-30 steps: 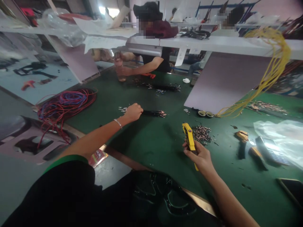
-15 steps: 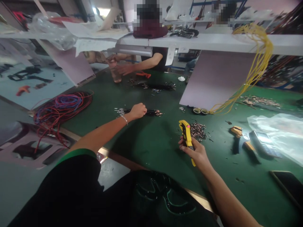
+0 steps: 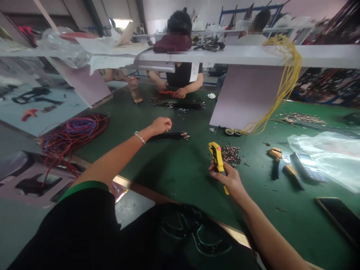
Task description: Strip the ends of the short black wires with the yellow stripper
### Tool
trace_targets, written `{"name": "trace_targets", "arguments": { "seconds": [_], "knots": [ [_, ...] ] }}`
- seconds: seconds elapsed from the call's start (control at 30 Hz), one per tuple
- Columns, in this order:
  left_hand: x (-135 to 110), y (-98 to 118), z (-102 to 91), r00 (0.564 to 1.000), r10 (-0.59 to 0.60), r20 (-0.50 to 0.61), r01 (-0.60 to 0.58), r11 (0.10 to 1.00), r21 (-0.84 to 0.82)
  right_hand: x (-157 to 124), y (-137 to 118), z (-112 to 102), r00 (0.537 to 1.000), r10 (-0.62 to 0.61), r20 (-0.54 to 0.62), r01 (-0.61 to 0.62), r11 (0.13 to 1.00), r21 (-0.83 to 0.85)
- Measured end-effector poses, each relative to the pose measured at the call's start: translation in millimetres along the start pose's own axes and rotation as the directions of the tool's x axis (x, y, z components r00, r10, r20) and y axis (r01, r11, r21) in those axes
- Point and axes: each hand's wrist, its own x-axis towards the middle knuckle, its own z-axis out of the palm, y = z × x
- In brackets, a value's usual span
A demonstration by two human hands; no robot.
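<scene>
Our right hand [image 3: 229, 178] grips a yellow wire stripper [image 3: 216, 157] beside a heap of terminals [image 3: 231, 154] on the tabletop [image 3: 180, 168], while our loosely curled left hand [image 3: 160, 126] sits just beside a finished-looking black wire bundle [image 3: 168, 136].

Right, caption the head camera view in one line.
At a green workbench, the right hand grips yellow wire strippers beside loose metal terminals, the left hand near a black wire bundle.
</scene>
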Motion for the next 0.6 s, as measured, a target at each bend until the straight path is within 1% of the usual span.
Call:
{"name": "trace_targets", "arguments": {
  "seconds": [0.13,0.2,0.27,0.33,0.4,0.43,0.53,0.6],
  "knots": [
    [-9,18,-7.4,0.999,-0.012,-0.043,0.005,0.989,-0.15,2,5,-3,1.0,0.005,-0.006,-0.004,0.992,0.128],
    [-16,29,-5.4,0.999,-0.014,-0.048,0.001,0.965,-0.262,2,8,-4,1.0,0.008,-0.024,-0.002,0.975,0.223],
    [-25,43,2.3,0.999,0.019,-0.051,-0.036,0.933,-0.357,3,10,-4,1.0,0.016,-0.024,-0.007,0.944,0.329],
    [-38,61,16.9,0.996,0.083,-0.017,-0.084,0.938,-0.336,3,10,-5,1.0,0.018,-0.005,-0.014,0.899,0.438],
    [-52,84,38.0,0.991,0.134,0.001,-0.13,0.961,-0.246,2,8,-6,1.0,0.01,0.011,-0.014,0.85,0.527],
    [-60,97,50.1,0.983,0.183,0.014,-0.177,0.963,-0.202,2,6,-6,1.0,0.004,0.01,-0.009,0.83,0.558],
    [-82,136,85.9,0.939,0.329,0.096,-0.324,0.944,-0.06,0,-1,-9,1.0,-0.013,0.013,0.002,0.796,0.605],
    [-91,157,103.3,0.918,0.368,0.149,-0.374,0.927,0.013,-1,-5,-12,1.0,-0.016,0.019,0.0,0.78,0.626]
  ]
}}
